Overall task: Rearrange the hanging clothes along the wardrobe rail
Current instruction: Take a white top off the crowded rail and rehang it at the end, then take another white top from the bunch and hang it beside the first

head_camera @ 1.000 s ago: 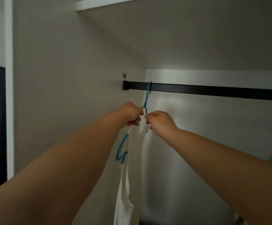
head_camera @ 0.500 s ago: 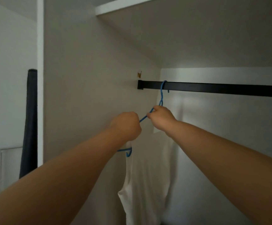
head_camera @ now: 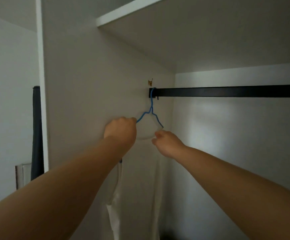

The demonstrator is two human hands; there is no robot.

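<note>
Blue hanger (head_camera: pixel 151 108) on rail (head_camera: pixel 227 91), hands (head_camera: pixel 120 129) gripping

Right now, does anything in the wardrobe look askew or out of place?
Nothing damaged. The blue hanger sits at the rail's far left end, against the side panel, so the white garment hangs crowded at the wall. The left hand and right hand hold it.

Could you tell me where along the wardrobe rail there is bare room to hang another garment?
The black rail shows bare from just right of the blue hanger to the frame's right edge. The left end is crowded: the hanger's hook sits against the side panel, with the white garment, left hand and right hand below.
</note>
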